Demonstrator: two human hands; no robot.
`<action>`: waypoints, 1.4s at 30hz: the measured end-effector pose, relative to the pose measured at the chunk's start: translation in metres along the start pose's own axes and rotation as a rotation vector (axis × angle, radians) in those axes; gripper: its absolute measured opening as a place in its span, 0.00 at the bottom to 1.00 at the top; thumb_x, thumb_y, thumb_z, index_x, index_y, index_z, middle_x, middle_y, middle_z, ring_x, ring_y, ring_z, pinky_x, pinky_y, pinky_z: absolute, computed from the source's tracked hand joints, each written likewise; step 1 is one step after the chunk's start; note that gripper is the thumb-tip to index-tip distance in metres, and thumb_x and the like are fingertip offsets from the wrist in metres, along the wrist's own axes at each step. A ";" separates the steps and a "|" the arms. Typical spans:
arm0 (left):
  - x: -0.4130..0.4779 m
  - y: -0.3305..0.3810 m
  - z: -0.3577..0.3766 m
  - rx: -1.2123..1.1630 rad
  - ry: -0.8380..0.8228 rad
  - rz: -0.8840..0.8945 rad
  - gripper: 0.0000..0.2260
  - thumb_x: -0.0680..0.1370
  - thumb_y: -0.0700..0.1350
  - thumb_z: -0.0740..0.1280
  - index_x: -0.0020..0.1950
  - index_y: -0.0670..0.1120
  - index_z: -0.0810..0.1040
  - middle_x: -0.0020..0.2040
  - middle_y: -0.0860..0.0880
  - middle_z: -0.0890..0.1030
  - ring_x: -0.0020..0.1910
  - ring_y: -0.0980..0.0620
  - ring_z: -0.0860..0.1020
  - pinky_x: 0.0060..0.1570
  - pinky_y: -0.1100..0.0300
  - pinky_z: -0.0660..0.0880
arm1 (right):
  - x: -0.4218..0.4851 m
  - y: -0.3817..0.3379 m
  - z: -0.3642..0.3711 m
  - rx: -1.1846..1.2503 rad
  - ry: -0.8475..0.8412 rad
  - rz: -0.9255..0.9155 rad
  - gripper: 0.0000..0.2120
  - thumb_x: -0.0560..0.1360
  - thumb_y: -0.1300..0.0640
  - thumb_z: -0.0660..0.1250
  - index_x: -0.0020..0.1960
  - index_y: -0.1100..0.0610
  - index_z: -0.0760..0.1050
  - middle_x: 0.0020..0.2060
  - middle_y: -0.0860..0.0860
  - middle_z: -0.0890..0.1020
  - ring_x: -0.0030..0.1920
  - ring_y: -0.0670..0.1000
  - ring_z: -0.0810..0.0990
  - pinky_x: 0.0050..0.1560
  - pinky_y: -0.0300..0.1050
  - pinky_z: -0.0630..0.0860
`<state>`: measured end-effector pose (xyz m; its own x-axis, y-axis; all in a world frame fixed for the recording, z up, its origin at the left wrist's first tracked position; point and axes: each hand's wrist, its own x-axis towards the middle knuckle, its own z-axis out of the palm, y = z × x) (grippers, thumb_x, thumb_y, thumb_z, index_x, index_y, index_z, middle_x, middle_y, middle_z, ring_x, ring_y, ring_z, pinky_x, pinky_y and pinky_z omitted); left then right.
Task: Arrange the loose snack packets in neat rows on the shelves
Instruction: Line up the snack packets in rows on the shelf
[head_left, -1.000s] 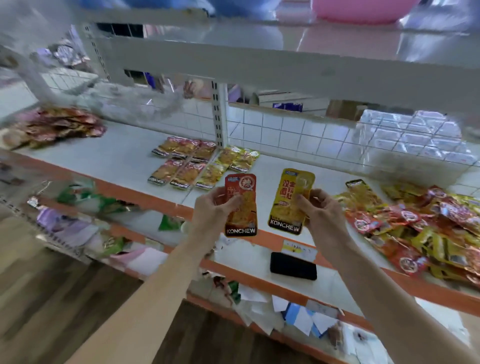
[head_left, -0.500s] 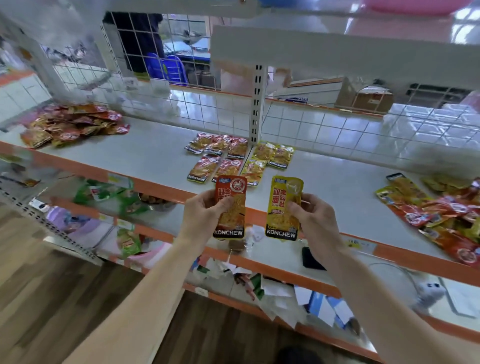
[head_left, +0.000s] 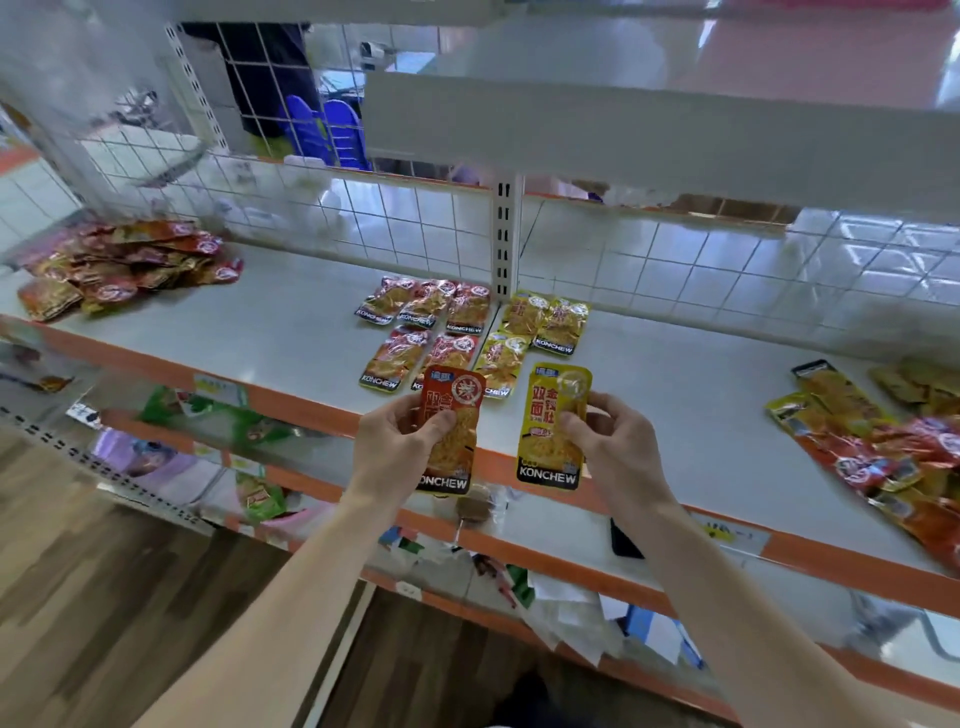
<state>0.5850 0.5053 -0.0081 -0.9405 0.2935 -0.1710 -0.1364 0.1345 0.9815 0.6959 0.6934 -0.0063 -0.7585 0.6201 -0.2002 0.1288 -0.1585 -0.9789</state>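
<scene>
My left hand (head_left: 400, 447) grips a red snack packet (head_left: 454, 415) upright by its left edge. My right hand (head_left: 615, 441) pinches a yellow snack packet (head_left: 553, 415) beside it. Both packets hang over the front edge of the white shelf (head_left: 291, 322). Just behind them lie the arranged rows: red packets (head_left: 421, 327) on the left and yellow packets (head_left: 540, 327) on the right. One loose pile of packets (head_left: 119, 265) lies at the shelf's far left, and another loose pile (head_left: 893, 441) at the right.
A white slotted upright post (head_left: 505, 234) and a wire grid back (head_left: 415, 218) close the shelf behind. An upper shelf (head_left: 649, 135) overhangs. Lower shelves (head_left: 519, 535) hold mixed packets, papers and a black phone (head_left: 623, 540). Wooden floor (head_left: 78, 597) lies below left.
The view has swung left and closer, so the arranged rows now sit right behind the packets. Both hands keep the same hold on their packets, carried left toward the rows.
</scene>
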 end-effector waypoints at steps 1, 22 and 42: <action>0.004 0.001 0.000 0.014 0.010 0.000 0.06 0.74 0.45 0.76 0.49 0.53 0.83 0.46 0.51 0.87 0.47 0.47 0.85 0.51 0.45 0.82 | 0.005 -0.001 0.001 0.003 -0.010 -0.001 0.14 0.77 0.63 0.70 0.62 0.59 0.76 0.46 0.53 0.86 0.44 0.49 0.86 0.39 0.39 0.81; 0.106 -0.010 -0.051 0.111 0.163 0.034 0.17 0.77 0.44 0.73 0.65 0.49 0.75 0.48 0.48 0.85 0.46 0.50 0.85 0.45 0.51 0.82 | 0.079 0.035 0.021 -0.452 0.192 -0.099 0.19 0.78 0.60 0.70 0.68 0.55 0.74 0.41 0.50 0.84 0.39 0.49 0.83 0.36 0.34 0.77; 0.203 -0.043 -0.126 0.859 0.027 0.372 0.16 0.79 0.50 0.70 0.64 0.46 0.76 0.64 0.45 0.75 0.64 0.41 0.72 0.58 0.45 0.65 | 0.101 0.069 0.056 -1.013 0.474 -0.343 0.15 0.76 0.59 0.69 0.62 0.61 0.77 0.58 0.58 0.75 0.60 0.59 0.69 0.61 0.54 0.69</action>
<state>0.3603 0.4402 -0.0740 -0.8859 0.4376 0.1540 0.4414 0.6927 0.5704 0.5921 0.7023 -0.0920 -0.5659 0.7698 0.2952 0.5761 0.6254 -0.5263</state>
